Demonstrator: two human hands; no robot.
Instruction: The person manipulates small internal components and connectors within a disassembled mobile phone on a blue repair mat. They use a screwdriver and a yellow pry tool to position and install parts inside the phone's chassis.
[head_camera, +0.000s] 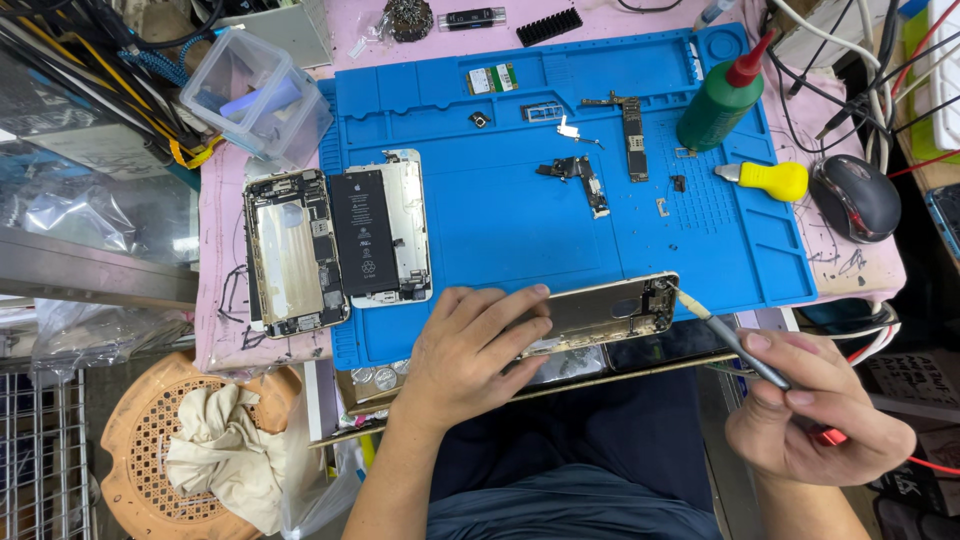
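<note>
Stool: an orange perforated stool (140, 440) stands at the lower left, off the bench, with a crumpled cream rag (225, 455) lying on it.
Plastic tub: a clear tub (255, 95) sits tilted at the mat's upper left corner, on the pink cloth.
Opened phones: a gutted phone frame (292, 252) lies on the pink cloth just outside the mat's left edge; a second opened phone with a black battery (378, 230) lies beside it, on the mat's left part.
Mat: the blue silicone work mat (500, 220) has a wide bare stretch in its middle, between the opened phones and the loose parts.
Left hand: the left hand (470, 350) lies flat, fingers spread and pressed down on the gold phone housing (610, 308), pinning it rather than gripping it.
Housing position: it lies at the mat's near edge, its long side along that edge, its right end uncovered.
Loose parts: a logic board (632, 125), a flex assembly (580, 178) and small brackets are scattered on the mat's upper right.
Right hand: the right hand (815, 410), off the mat's near right corner, is closed pen-style around a metal tool (735, 345) whose pale tip touches the housing's right end.
Right edge: a green bottle with a red nozzle (722, 100), a yellow-handled tool (765, 180) and a dark computer mouse (855, 197) crowd this side.
</note>
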